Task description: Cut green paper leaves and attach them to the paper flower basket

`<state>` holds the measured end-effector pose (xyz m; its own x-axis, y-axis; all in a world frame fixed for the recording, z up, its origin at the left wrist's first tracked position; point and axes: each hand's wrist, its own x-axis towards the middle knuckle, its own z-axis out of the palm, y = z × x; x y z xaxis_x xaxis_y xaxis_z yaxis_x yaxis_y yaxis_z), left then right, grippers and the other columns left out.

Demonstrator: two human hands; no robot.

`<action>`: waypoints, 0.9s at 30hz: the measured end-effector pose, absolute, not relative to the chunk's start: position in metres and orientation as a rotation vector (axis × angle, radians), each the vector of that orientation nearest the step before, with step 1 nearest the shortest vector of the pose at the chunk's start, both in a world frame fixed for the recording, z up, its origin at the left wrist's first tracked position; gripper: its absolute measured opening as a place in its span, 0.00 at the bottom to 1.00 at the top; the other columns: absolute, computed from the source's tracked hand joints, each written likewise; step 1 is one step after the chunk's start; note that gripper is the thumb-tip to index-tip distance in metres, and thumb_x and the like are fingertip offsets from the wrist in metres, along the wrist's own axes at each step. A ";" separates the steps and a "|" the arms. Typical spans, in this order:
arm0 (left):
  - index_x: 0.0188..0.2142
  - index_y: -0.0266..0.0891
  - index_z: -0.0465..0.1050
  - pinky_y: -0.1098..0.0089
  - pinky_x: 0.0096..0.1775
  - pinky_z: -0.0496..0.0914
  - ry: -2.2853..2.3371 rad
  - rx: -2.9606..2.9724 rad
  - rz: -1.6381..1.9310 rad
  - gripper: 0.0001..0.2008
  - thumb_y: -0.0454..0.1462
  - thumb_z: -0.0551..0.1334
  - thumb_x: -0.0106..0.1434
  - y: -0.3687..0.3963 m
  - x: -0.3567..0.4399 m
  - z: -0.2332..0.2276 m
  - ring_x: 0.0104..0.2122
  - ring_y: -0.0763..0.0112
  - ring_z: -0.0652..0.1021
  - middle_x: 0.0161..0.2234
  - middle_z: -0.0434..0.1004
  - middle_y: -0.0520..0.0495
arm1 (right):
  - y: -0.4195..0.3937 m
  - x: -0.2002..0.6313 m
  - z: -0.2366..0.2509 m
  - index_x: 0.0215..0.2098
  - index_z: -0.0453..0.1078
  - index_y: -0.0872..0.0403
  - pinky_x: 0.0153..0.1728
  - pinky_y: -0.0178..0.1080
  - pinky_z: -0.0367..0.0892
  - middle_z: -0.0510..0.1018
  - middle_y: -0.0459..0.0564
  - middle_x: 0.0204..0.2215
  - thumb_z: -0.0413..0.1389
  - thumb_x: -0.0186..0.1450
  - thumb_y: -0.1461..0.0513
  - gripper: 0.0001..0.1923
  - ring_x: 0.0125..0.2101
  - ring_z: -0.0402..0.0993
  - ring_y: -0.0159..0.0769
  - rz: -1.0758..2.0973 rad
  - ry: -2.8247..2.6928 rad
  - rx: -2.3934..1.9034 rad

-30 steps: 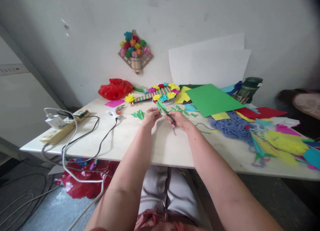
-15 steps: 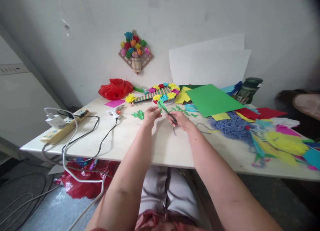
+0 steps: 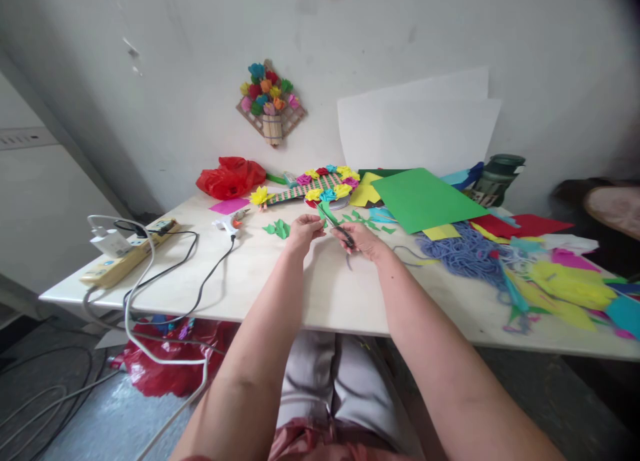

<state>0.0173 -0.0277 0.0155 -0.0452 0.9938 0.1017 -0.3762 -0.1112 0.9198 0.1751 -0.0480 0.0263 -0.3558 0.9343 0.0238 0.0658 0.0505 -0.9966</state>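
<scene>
Green strip [image 3: 326, 212] is pinched in the left hand [image 3: 304, 230]; the right hand [image 3: 363, 239] grips scissors [image 3: 344, 234] at its edge, over bare table [image 3: 280, 281].

Both arms extended, left hand [image 3: 303, 229] pinching, right hand [image 3: 364, 240] seemingly gripping

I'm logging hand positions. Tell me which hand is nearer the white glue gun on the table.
Left. The left hand pinches a green paper piece just right of the glue gun; the right hand, gripping scissors, lies farther right.
</scene>
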 end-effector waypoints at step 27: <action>0.27 0.34 0.65 0.74 0.26 0.70 0.873 0.930 1.416 0.13 0.29 0.69 0.45 -0.026 0.014 0.015 0.18 0.79 0.70 0.18 0.68 0.54 | -0.044 0.172 0.022 0.22 0.67 0.58 0.09 0.27 0.48 0.63 0.38 0.10 0.64 0.50 0.58 0.13 0.10 0.51 0.20 1.351 -1.502 -1.046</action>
